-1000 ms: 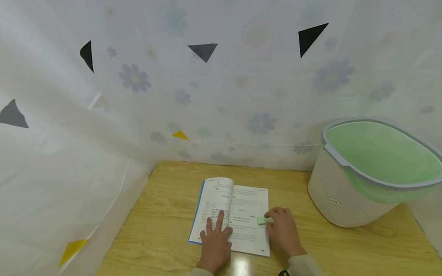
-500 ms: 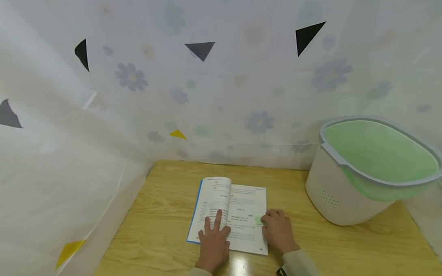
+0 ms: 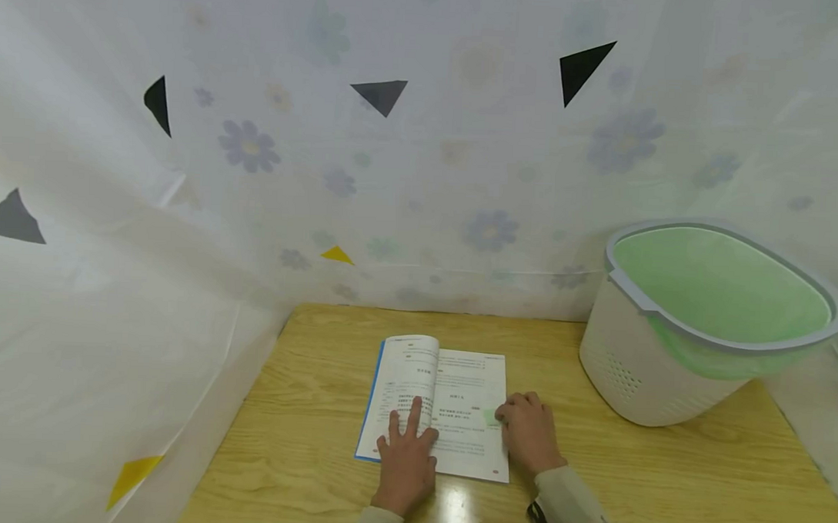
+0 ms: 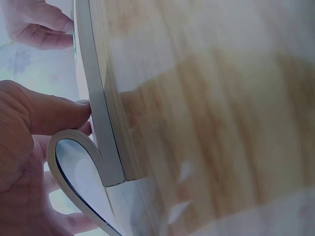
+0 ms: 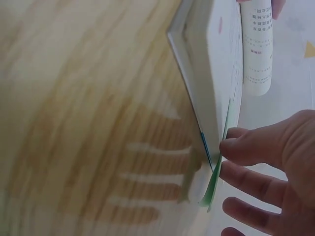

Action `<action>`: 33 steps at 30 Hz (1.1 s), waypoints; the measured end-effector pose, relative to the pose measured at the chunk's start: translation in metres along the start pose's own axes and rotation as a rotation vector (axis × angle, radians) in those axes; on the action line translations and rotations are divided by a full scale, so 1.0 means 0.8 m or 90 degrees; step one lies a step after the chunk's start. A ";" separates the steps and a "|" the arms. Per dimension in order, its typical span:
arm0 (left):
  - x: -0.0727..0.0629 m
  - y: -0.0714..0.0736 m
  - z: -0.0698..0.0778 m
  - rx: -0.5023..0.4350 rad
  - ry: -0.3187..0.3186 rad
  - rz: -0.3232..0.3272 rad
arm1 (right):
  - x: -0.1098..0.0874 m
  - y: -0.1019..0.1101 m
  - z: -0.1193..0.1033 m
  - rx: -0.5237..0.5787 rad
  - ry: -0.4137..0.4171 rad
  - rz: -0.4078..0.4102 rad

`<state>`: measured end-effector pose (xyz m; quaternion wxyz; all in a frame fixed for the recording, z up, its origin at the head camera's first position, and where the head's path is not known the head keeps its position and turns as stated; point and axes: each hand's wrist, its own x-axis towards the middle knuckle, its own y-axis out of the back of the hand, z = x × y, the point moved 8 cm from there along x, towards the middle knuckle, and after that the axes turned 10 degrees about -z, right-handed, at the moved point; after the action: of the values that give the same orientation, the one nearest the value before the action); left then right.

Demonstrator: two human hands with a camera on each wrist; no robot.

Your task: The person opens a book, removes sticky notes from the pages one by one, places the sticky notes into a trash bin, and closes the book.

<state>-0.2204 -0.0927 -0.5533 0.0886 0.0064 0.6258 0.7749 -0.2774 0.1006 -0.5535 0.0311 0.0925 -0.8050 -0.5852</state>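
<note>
An open book [image 3: 465, 448] with printed pages lies on the wooden table, its left pages bowed up. My left hand [image 3: 406, 465] rests spread on the left page and the gutter. In the left wrist view its thumb [image 4: 59, 113] touches the book near the spine fold. At the right page's outer edge my right hand [image 3: 531, 435] holds a pale green sticky note [image 3: 490, 417] with thumb and fingertips. The right wrist view shows the note [image 5: 211, 189] lying along the page and jutting past the book's edge. The fingers hide part of the note.
A tall cream and green basket [image 3: 651, 354] with a grey rim stands on the table [image 3: 318, 381] at the right. Flower-patterned sheeting [image 3: 422, 177] hangs behind the table and along its left side. A dark band [image 3: 537, 516] sits at my right wrist.
My right hand has moved slightly left over the green sticky note, so less of it shows and it lies against the page. The left hand stays on the book.
</note>
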 end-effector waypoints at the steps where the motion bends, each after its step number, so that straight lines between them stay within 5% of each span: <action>1: 0.000 -0.001 -0.001 0.000 0.002 -0.004 | 0.000 0.000 0.001 -0.001 0.000 -0.003; 7: 0.001 -0.009 -0.005 -0.002 0.017 -0.024 | 0.001 -0.003 0.004 0.015 -0.011 -0.028; 25: 0.000 0.000 -0.002 0.007 0.000 0.016 | 0.001 -0.006 0.009 0.014 -0.007 0.006; 33: 0.001 -0.004 -0.005 -0.011 0.018 -0.020 | -0.006 0.007 0.011 0.011 0.017 0.051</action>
<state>-0.2211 -0.0962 -0.5572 0.0919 -0.0148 0.6200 0.7791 -0.2748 0.1111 -0.5508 0.0644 0.0680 -0.8126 -0.5753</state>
